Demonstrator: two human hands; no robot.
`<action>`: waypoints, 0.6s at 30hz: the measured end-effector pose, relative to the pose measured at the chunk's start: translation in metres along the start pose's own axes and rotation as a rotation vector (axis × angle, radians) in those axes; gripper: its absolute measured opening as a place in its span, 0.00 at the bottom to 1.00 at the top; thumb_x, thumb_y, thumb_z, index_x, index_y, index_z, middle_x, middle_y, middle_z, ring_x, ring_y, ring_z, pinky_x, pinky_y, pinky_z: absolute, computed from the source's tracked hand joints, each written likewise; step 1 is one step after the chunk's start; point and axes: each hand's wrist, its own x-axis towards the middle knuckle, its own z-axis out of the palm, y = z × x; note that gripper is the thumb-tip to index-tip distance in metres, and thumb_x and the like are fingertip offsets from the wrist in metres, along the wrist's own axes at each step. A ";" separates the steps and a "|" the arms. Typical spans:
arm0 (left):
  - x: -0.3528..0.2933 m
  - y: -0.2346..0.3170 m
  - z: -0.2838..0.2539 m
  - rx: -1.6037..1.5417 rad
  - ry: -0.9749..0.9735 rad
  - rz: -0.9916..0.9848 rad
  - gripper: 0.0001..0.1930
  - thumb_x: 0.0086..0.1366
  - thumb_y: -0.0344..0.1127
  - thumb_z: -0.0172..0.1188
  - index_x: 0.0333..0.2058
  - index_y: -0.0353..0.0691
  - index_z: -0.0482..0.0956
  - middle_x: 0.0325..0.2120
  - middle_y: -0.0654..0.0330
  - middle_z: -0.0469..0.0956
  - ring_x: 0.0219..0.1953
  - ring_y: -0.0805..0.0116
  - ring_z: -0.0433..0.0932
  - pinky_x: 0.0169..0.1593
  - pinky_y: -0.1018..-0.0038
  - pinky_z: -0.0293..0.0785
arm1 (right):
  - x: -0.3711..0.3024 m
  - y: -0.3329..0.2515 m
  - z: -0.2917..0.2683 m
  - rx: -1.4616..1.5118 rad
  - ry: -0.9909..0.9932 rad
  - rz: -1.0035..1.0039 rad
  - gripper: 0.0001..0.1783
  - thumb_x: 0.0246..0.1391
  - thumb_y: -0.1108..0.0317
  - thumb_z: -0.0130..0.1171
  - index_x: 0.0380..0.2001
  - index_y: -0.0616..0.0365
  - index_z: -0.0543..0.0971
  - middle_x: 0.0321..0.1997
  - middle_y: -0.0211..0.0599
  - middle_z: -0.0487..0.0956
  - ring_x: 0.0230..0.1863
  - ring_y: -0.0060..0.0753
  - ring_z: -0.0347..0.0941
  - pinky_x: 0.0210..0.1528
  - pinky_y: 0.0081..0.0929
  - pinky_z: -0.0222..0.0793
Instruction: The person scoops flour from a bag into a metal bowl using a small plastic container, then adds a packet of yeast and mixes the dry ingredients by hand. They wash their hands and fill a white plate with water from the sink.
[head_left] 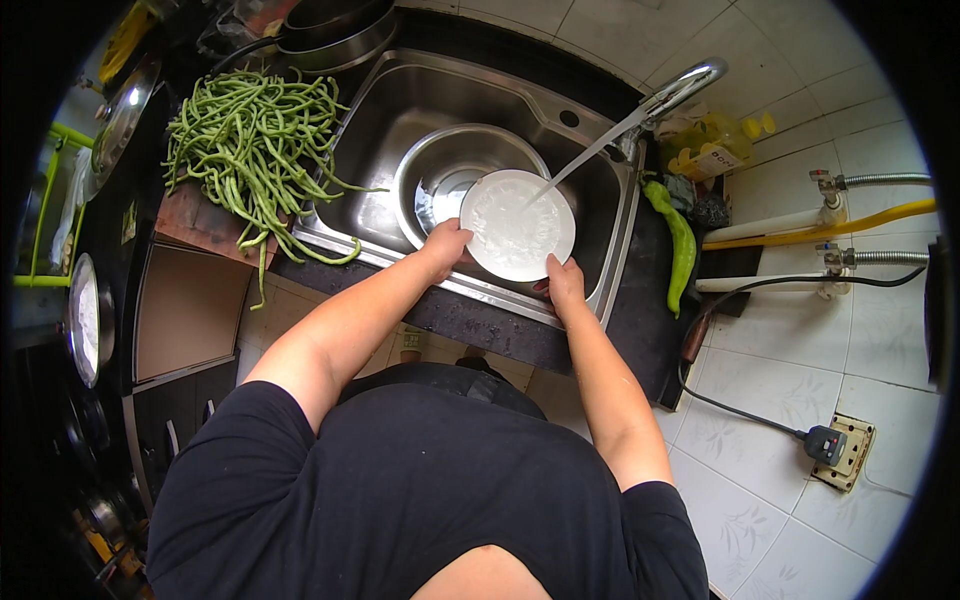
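Note:
A round white plate (508,250) is held between my two hands over the sink (375,130), with water from the faucet (690,82) streaming onto its face. My left hand (447,247) grips the plate's left rim, thumb on top and the other fingers mostly hidden beneath. At the lower right rim, my right hand (566,283) pinches the edge in the same way. Behind and partly under the plate, a shiny metal basin (412,165) sits in the sink, some of its inside covered by the plate.
A heap of long green beans (255,140) lies left of the sink, a few strands reaching over its rim. A long green pepper (682,245) rests on the right counter beside a yellow bottle (710,145). Dark pans (340,40) stand at the back left.

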 end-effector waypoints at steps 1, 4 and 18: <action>0.000 0.000 0.000 0.003 0.000 0.003 0.15 0.56 0.28 0.44 0.44 0.32 0.65 0.37 0.53 0.72 0.36 0.61 0.74 0.38 0.68 0.73 | 0.000 0.000 0.000 -0.003 -0.005 0.005 0.20 0.49 0.59 0.47 0.27 0.71 0.70 0.18 0.42 0.73 0.14 0.33 0.69 0.17 0.27 0.64; 0.001 -0.002 -0.001 0.009 -0.004 0.010 0.15 0.56 0.28 0.44 0.44 0.32 0.65 0.37 0.53 0.72 0.36 0.61 0.74 0.37 0.68 0.74 | 0.007 0.010 -0.002 -0.042 -0.058 -0.010 0.19 0.52 0.56 0.45 0.34 0.64 0.67 0.22 0.39 0.74 0.15 0.29 0.70 0.14 0.21 0.60; -0.001 0.002 0.000 0.014 0.000 0.003 0.15 0.56 0.28 0.45 0.44 0.32 0.65 0.37 0.53 0.72 0.36 0.61 0.74 0.37 0.68 0.74 | -0.004 -0.008 0.001 0.032 -0.005 0.025 0.19 0.50 0.58 0.47 0.28 0.69 0.69 0.17 0.40 0.73 0.14 0.32 0.69 0.15 0.26 0.62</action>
